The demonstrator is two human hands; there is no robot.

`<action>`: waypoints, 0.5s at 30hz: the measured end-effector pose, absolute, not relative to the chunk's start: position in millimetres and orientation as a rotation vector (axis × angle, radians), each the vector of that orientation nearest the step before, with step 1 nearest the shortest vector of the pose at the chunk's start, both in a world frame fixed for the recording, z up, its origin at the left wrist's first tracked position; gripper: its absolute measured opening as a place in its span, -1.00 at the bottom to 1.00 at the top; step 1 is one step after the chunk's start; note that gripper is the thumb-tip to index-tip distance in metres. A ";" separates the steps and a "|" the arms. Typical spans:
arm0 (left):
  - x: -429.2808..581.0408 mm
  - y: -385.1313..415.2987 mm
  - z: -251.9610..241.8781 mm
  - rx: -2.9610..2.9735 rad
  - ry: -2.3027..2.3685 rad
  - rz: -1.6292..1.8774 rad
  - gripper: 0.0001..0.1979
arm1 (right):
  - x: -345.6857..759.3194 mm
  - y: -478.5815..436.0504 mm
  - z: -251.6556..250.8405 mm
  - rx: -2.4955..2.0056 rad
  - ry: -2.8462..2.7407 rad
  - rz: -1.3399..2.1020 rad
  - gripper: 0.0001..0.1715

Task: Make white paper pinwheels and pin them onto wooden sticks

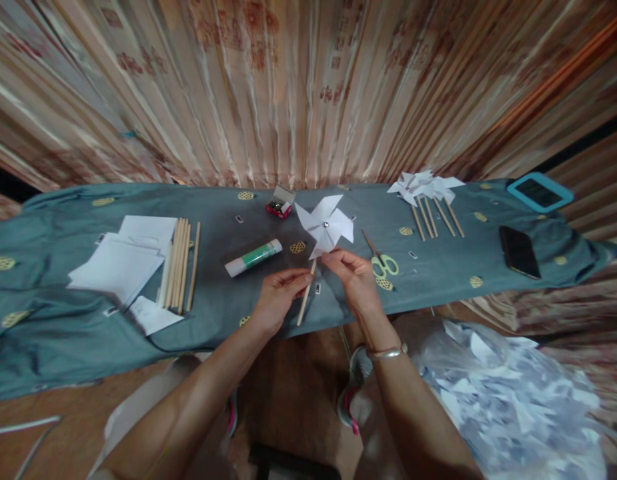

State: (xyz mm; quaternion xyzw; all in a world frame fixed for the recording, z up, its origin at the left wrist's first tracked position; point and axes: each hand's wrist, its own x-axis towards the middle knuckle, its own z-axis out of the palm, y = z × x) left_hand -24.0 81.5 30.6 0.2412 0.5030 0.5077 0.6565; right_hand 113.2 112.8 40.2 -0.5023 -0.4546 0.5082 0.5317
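Note:
A white paper pinwheel [333, 231] with a shiny pin at its centre is on a wooden stick, held over the middle of the cloth-covered table. My left hand [283, 293] is closed on the stick below the blades. Higher up, the fingers of my right hand [352, 272] pinch at the lower edge of the pinwheel, near the top of the stick. A green and white glue stick [254, 257] lies left of the pinwheel. Behind it stands an open small red box [280, 203] of pins. Scissors with light green handles [383, 264] lie right of my right hand.
Paper sheets [119, 265] and several wooden sticks [180, 267] lie at the left. Several pinwheels [428, 188] lie at the back right, near a black phone [519, 252] and a blue-framed tablet [540, 192]. A clear bag of paper pieces [513, 393] stands below right.

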 end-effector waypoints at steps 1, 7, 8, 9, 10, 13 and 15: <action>-24.5 81.9 31.0 0.540 1.144 1.151 -0.60 | 117.1 113.7 41.2 -1.222 -1.094 1.168 -0.68; -26.0 81.5 29.8 0.538 1.134 1.136 -0.63 | 152.9 129.3 39.7 -1.310 -1.011 0.761 -0.64; -25.7 80.9 29.1 0.539 1.131 1.128 -0.64 | 157.3 132.3 38.1 -1.305 -1.000 0.714 -0.70; -25.2 80.4 28.6 0.542 1.132 1.121 -0.65 | 160.6 135.0 36.4 -1.307 -1.002 0.696 -0.74; -24.6 79.9 28.1 0.547 1.133 1.111 -0.66 | 162.5 137.1 34.7 -1.311 -1.006 0.698 -0.75; -22.8 79.2 27.7 0.555 1.135 1.092 -0.66 | 161.8 140.0 31.4 -1.334 -1.011 0.764 -0.72; -22.0 79.4 27.9 0.557 1.135 1.092 -0.65 | 158.7 140.0 31.2 -1.323 -0.993 0.810 -0.75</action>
